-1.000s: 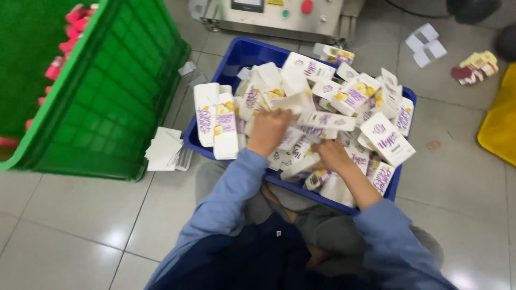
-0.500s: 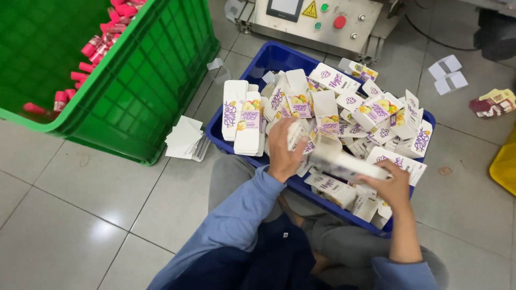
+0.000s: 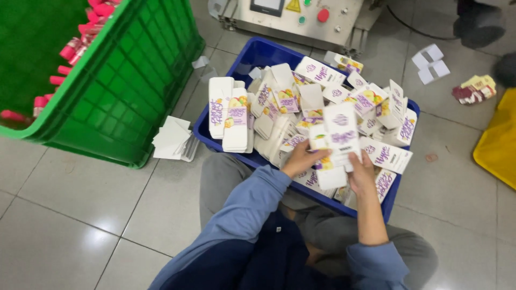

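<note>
At the far left we see a big green plastic lattice crate (image 3: 115, 91) tilted up off the tiled floor, with small pink tubes (image 3: 80, 32) lying inside it – they gather along its low side, as the slope would make them. Just beside its lower corner a small stack of plain white flat cards (image 3: 173, 140) lies on the tiles, close to the blue plastic bin (image 3: 258, 56). In the bin's left part a neat upright row of flattened white-and-purple cartons (image 3: 228, 115) leans together, sorted apart from the loose heap that fills the rest.

Over the bin's near edge we hold one flat white carton with purple and yellow print (image 3: 337, 144) lifted above the heap. Our left hand (image 3: 302, 160) pinches its lower left edge, fingers curled under; our right hand (image 3: 361, 173) grips the right edge from below – held at both sides, we judge, so the flat stays straight.

Further right, a metal machine base (image 3: 301, 19), two white scraps (image 3: 430, 60) and a yellow bin's edge (image 3: 497, 142) sit on the floor.

Half a second ago both hands were lower in the heap and further apart; now they have drawn together on the one raised carton
</note>
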